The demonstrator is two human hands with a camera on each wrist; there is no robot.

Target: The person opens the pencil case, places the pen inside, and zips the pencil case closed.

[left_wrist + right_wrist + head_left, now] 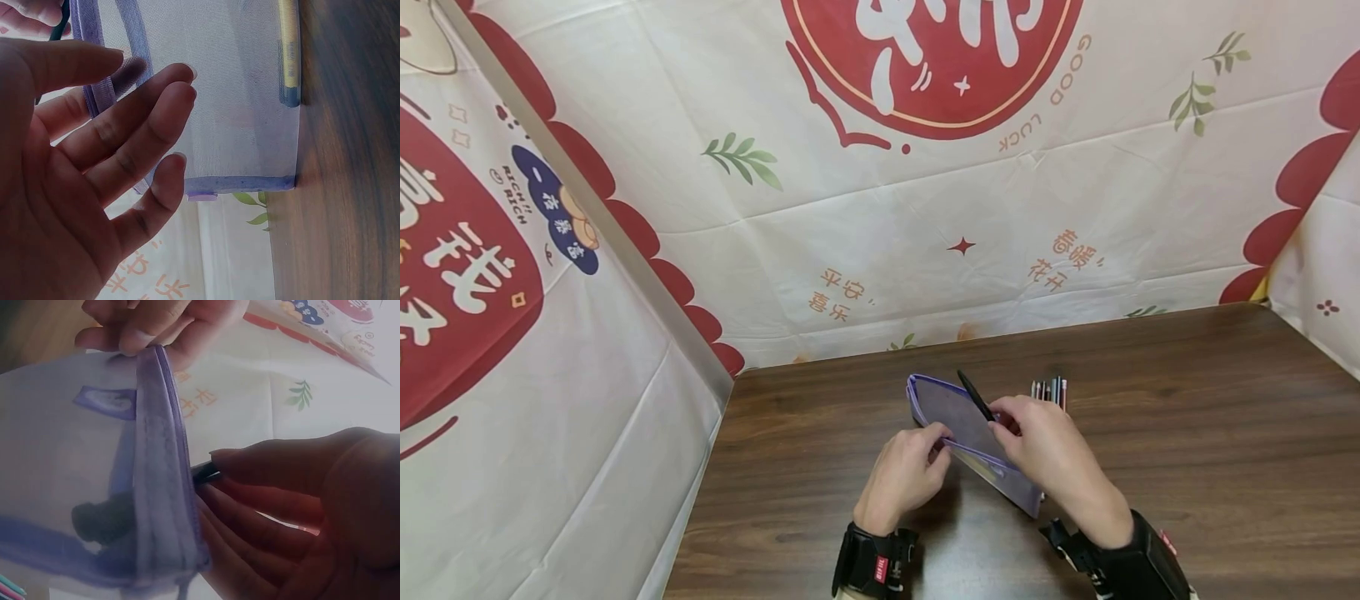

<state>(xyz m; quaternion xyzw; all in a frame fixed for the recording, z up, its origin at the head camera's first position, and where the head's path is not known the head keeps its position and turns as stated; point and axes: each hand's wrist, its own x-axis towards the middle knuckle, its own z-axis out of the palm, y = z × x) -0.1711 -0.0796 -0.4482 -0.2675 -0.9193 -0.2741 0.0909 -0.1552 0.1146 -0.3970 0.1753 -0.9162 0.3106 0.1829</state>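
A purple-edged mesh pencil case stands tilted on the table between the two hands, its zip edge uppermost. My left hand pinches the rim of its opening, thumb on one side and a finger on the other. My right hand holds a black pen between thumb and fingers at the opening. Through the mesh in the right wrist view, a dark shape shows, in line with the pen. A yellow pencil-like stick with a dark end lies along the bottom of the case.
Several pens and pencils lie just beyond the right hand, partly hidden by it. The brown wooden table meets a printed white cloth at the back, with another cloth panel along the left.
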